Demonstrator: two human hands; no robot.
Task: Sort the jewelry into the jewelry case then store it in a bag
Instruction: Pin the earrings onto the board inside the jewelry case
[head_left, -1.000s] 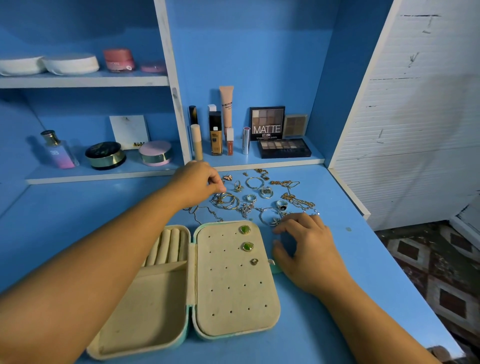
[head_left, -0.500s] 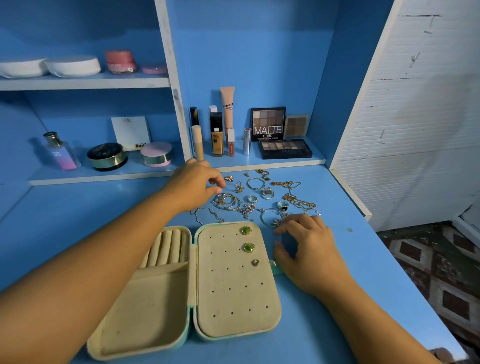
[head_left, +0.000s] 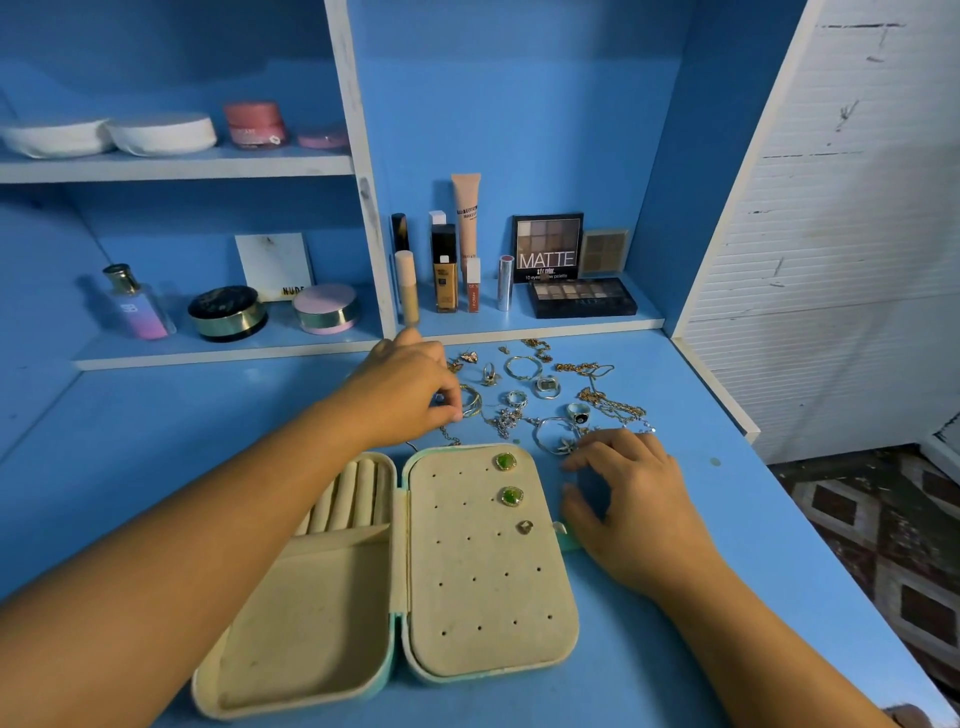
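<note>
The open jewelry case (head_left: 395, 670) lies on the blue desk in front of me. Its left half has ring rolls (head_left: 353, 499). Its right pad (head_left: 488, 587) carries two green earrings (head_left: 505, 461) and a small gold stud (head_left: 524, 527). Loose jewelry (head_left: 545, 387) lies scattered behind the case: rings, bangles and chains. My left hand (head_left: 402, 395) hovers over the gold bangles (head_left: 471, 401), thumb and fingertips pinched on what looks like a small silver piece. My right hand (head_left: 623, 499) rests on the desk beside the case, fingers spread, tips near a silver bangle (head_left: 553, 434).
Cosmetics stand on the low shelf behind the jewelry: tubes and bottles (head_left: 447, 270), eyeshadow palettes (head_left: 582, 299), compacts (head_left: 228, 314), a perfume bottle (head_left: 137, 306). A white wall panel (head_left: 831, 234) bounds the desk on the right. The desk's right edge drops to patterned floor (head_left: 883, 545).
My left hand has drawn slightly toward me over the bangles, its thumb and fingertips closing together. My right hand has stayed in place.
</note>
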